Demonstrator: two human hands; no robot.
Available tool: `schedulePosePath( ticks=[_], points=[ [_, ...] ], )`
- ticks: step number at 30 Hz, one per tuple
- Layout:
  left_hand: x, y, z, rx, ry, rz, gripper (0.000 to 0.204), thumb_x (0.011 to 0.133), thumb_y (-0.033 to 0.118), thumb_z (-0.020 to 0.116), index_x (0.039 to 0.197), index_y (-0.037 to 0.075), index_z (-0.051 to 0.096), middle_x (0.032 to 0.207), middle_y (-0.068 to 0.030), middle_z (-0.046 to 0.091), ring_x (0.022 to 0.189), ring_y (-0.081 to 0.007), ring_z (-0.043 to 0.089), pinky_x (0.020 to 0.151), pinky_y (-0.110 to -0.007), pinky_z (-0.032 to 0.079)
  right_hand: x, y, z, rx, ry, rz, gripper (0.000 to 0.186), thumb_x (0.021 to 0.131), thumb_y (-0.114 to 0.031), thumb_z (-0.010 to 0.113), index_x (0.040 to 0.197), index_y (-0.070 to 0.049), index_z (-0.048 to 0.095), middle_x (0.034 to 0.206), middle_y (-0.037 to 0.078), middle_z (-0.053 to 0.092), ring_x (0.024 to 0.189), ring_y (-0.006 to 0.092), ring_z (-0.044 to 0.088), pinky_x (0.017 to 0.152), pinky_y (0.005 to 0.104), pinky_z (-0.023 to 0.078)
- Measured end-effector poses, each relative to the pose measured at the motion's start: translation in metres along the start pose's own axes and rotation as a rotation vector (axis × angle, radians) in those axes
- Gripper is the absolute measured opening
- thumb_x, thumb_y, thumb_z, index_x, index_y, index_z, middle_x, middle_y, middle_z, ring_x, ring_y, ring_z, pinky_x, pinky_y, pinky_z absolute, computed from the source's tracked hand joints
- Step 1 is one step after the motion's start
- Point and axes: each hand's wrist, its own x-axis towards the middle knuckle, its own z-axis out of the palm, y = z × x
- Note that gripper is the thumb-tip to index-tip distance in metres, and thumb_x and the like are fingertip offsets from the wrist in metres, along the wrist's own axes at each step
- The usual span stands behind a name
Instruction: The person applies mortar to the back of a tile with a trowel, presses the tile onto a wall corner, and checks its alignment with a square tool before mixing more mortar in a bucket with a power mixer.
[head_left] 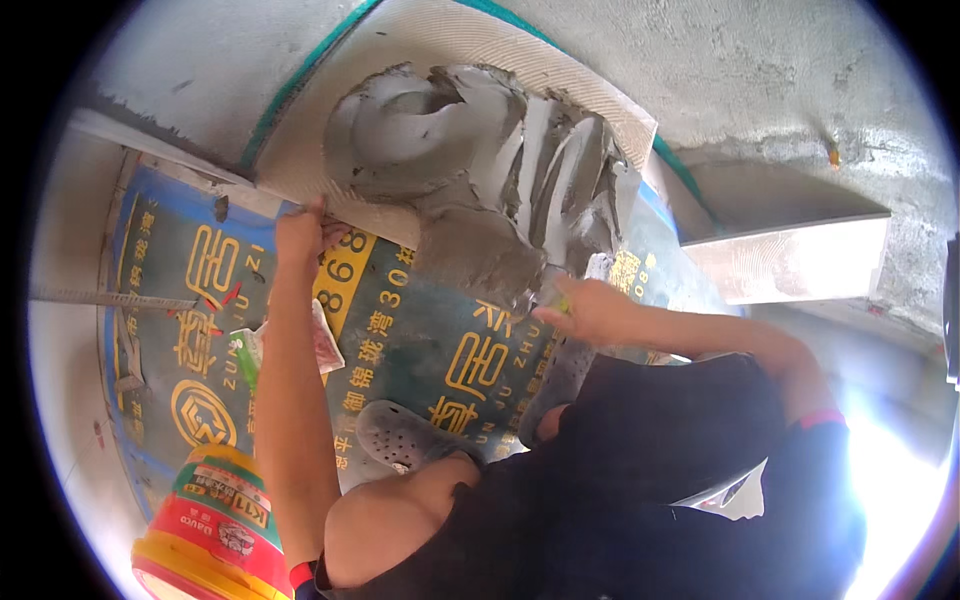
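A large tile (280,170) with a ridged back lies tilted at the upper middle, a thick mound of wet grey mortar (440,150) spread over much of it. My left hand (305,240) grips the tile's lower left edge, fingers bent round it. My right hand (585,312) is closed on a trowel (555,292) with a green handle, whose mortar-smeared blade sits at the lower right of the mound and is largely hidden in mortar. A green and pink packet (310,340) lies beside my left forearm.
Printed protective sheeting (380,340) covers the floor under my grey clogs (385,432). A red and yellow bucket (215,520) stands at lower left. A long metal straightedge (120,299) lies at left. A pale board (790,260) is at right, below a rough grey surface (780,90).
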Motion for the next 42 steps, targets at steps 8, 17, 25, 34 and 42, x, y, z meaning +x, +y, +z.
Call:
schedulePosePath(
  ticks=[8, 17, 25, 34, 42],
  points=[
    [-0.047, -0.015, -0.022, -0.069, 0.199, 0.393, 0.026, 0.09, 0.013, 0.051, 0.103, -0.009, 0.054, 0.085, -0.0134, 0.063, 0.071, -0.0169, 0.062, 0.062, -0.026, 0.048, -0.007, -0.025, -0.037, 0.351, -0.265, -0.086, 0.068, 0.088, -0.059, 0.041, 0.103, 0.007, 0.05, 0.078, 0.023, 0.063, 0.072, 0.0414, 0.062, 0.065, 0.0456, 0.049],
    [-0.095, -0.028, -0.1, 0.09, 0.626, 0.504, 0.019, 0.088, 0.009, 0.055, 0.102, -0.004, 0.057, 0.082, -0.0069, 0.062, 0.069, -0.0085, 0.055, 0.059, -0.022, 0.044, 0.04, -0.092, -0.075, -0.042, 0.286, -0.224, 0.065, 0.088, -0.057, 0.042, 0.101, 0.006, 0.053, 0.088, 0.029, 0.06, 0.089, 0.0436, 0.058, 0.077, 0.0454, 0.046],
    [-0.086, -0.022, -0.144, 0.217, 0.816, 0.636, 0.02, 0.088, 0.013, 0.056, 0.099, -0.003, 0.059, 0.084, -0.0075, 0.063, 0.073, -0.0126, 0.058, 0.066, -0.027, 0.047, 0.066, -0.114, -0.024, 0.097, 0.225, -0.31, 0.069, 0.088, -0.06, 0.038, 0.097, 0.006, 0.055, 0.088, 0.027, 0.062, 0.087, 0.0411, 0.06, 0.077, 0.0462, 0.046],
    [-0.093, -0.034, -0.193, 0.525, 1.155, 0.42, 0.025, 0.089, 0.019, 0.053, 0.101, -0.002, 0.058, 0.091, -0.0159, 0.061, 0.083, -0.029, 0.057, 0.075, -0.038, 0.045, 0.022, -0.116, -0.05, -0.031, 0.452, -0.442, 0.061, 0.089, -0.056, 0.041, 0.097, 0.005, 0.049, 0.07, 0.021, 0.062, 0.067, 0.0396, 0.062, 0.067, 0.0454, 0.048],
    [-0.065, -0.074, -0.215, 0.917, 1.359, 0.571, 0.034, 0.089, 0.027, 0.054, 0.109, 0.0, 0.053, 0.114, -0.019, 0.053, 0.108, -0.0352, 0.047, 0.091, -0.046, 0.037, 0.089, -0.165, -0.033, 0.004, 0.538, -0.302, 0.055, 0.091, -0.048, 0.042, 0.099, 0.007, 0.047, 0.069, 0.023, 0.061, 0.065, 0.0369, 0.063, 0.056, 0.0449, 0.049]
  ],
)
